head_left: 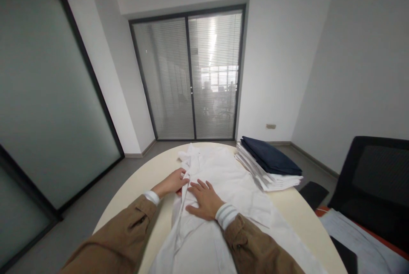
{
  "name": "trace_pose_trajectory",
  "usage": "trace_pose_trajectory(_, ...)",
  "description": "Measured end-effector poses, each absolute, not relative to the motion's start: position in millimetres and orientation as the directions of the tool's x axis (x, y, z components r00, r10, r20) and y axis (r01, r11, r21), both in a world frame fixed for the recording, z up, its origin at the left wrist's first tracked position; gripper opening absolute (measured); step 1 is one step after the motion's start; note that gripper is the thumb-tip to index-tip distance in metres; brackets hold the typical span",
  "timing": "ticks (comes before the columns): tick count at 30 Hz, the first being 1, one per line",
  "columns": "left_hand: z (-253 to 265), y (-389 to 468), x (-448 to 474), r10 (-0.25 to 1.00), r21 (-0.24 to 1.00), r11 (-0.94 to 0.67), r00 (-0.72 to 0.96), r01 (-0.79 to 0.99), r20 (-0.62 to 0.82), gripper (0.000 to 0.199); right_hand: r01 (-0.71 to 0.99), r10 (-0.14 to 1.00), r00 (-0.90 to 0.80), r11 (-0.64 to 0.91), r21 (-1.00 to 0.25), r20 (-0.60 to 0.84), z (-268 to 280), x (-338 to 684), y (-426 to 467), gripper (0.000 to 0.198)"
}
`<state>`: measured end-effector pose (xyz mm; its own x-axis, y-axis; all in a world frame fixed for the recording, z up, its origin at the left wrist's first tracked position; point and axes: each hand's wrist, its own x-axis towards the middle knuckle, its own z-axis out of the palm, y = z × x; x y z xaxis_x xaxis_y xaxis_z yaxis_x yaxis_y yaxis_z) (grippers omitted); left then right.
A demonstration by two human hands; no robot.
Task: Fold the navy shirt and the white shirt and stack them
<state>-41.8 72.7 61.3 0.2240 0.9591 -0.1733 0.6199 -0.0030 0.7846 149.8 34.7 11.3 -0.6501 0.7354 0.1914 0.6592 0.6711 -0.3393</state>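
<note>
- You have the round, cream-coloured, smooth tabletop (150,167) beneath everything, probably chosen because it gives the cloth a level bed.
- Your wrinkled white cloth garment (243,197) lies spread lengthwise over its middle and runs out of view at the bottom, likely laid this way so both of your arms reach its left edge.
- The stack of folded white cloth (271,181) sits at the far right rim, just beside the garment, seemingly parked there to leave you working room; the folded navy-blue cloth (270,154) rests on top.
- Your bare right grip (206,201) is released, palm down with fingers spread; the garment lies under it, presumably pressed flat.
- Your bare left grip (174,182) is grasping the garment's left edge, the cloth bunched at the fingertips, the rest lying to its right.
</note>
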Motion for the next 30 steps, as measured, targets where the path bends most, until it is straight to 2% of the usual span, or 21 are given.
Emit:
trace_pose_trajectory(2,55,74,-38,0.967,0.834,-0.012,0.217,0.552,-0.129,0.063,0.645,0.712,-0.663,0.701,-0.305,0.232,16,149,34,0.064)
trace_pose_trajectory(4,50,76,-34,0.974,0.884,-0.061,0.220,0.464,-0.048,0.073,0.593,0.638,-0.721,0.770,-0.236,0.272,21,149,34,0.057)
trace_pose_trajectory(7,47,77,-28,0.974,0.909,-0.151,0.216,0.388,0.070,0.057,0.438,0.455,-0.847,0.890,-0.125,0.274,26,148,36,0.041)
trace_pose_trajectory(9,46,77,-22,0.974,0.900,-0.182,0.200,0.397,0.109,0.043,0.384,0.405,-0.882,0.914,-0.130,0.241,28,148,36,0.032)
trace_pose_trajectory(12,41,76,-14,0.975,0.894,-0.203,0.168,0.399,0.146,0.037,0.470,0.515,-0.836,0.850,-0.237,0.191,33,152,37,0.020)
trace_pose_trajectory(15,32,73,-7,0.979,0.904,-0.176,0.163,0.388,0.121,0.039,0.588,0.673,-0.735,0.696,-0.412,0.088,43,158,40,0.015)
trace_pose_trajectory(17,26,70,-4,0.979,0.920,-0.141,0.189,0.366,0.075,0.040,0.651,0.748,-0.656,0.496,-0.575,-0.098,49,163,43,0.023)
trace_pose_trajectory(19,20,65,-4,0.974,0.934,-0.093,0.225,0.345,0.014,0.045,0.690,0.758,-0.575,0.246,-0.680,-0.309,52,166,47,0.038)
trace_pose_trajectory(21,17,57,-7,0.968,0.952,-0.022,0.245,0.307,-0.056,0.050,0.690,0.739,-0.522,0.072,-0.720,-0.426,52,165,50,0.053)
trace_pose_trajectory(23,16,48,-11,0.960,0.971,0.057,0.254,0.233,-0.117,0.053,0.671,0.757,-0.488,0.007,-0.741,-0.434,48,163,51,0.057)
trace_pose_trajectory(26,17,34,-18,0.947,0.983,0.127,0.277,0.135,-0.161,0.055,0.665,0.803,-0.439,-0.011,-0.747,-0.403,40,159,50,0.049)
trace_pose_trajectory(30,19,23,-27,0.943,0.977,0.097,0.297,0.190,-0.151,0.058,0.698,0.809,-0.434,0.023,-0.716,-0.397,33,160,52,0.041)
